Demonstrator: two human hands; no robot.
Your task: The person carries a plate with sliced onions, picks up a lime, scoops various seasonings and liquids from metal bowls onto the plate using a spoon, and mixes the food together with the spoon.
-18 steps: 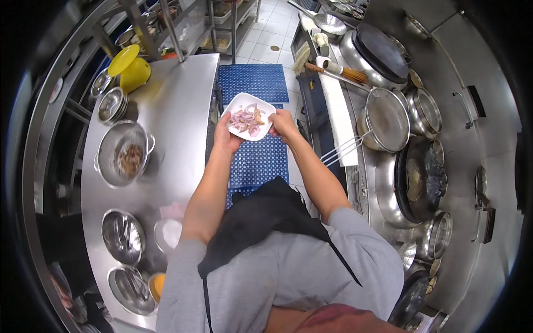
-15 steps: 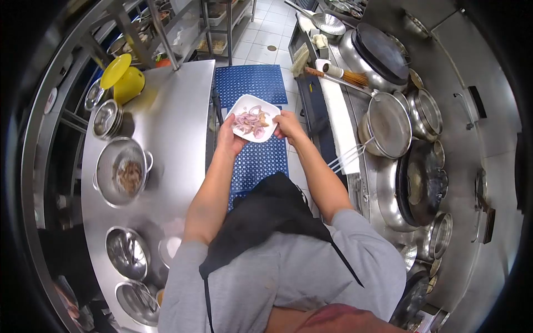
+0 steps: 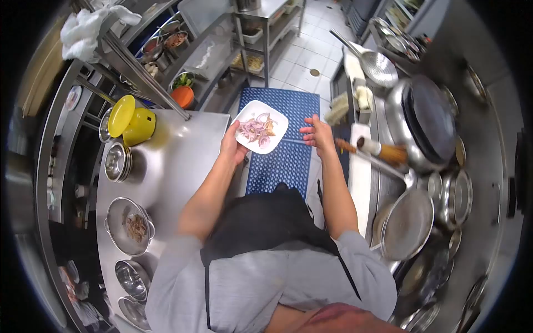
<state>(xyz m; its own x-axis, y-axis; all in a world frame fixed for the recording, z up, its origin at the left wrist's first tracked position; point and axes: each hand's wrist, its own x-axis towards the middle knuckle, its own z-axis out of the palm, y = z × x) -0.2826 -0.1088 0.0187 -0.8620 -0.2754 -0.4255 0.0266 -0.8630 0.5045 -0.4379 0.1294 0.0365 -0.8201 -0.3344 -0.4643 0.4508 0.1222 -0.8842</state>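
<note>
In my left hand (image 3: 232, 145) is a white square dish (image 3: 280, 123), gripped at its left edge. Sliced shallots or red onion (image 3: 256, 131) lie inside it, with some light brown pieces at the right. My right hand (image 3: 317, 135) is off the dish, to its right, fingers apart and holding nothing. Beyond that hand, a wooden-handled brush (image 3: 391, 153) lies on the cooking range, close to a long wooden-handled tool (image 3: 347, 146).
On the steel counter (image 3: 189, 161) at left stand a yellow container (image 3: 139, 127), stacked metal bowls (image 3: 117, 162) and a colander (image 3: 119, 222) with brown food. At right are a large strainer (image 3: 408, 225) and a wok (image 3: 430, 119). Blue mats (image 3: 277, 172) cover the floor.
My right hand has let go of the dish and moved away to the right. The dish stays in my left hand. The view has shifted, showing more of the far shelves.
</note>
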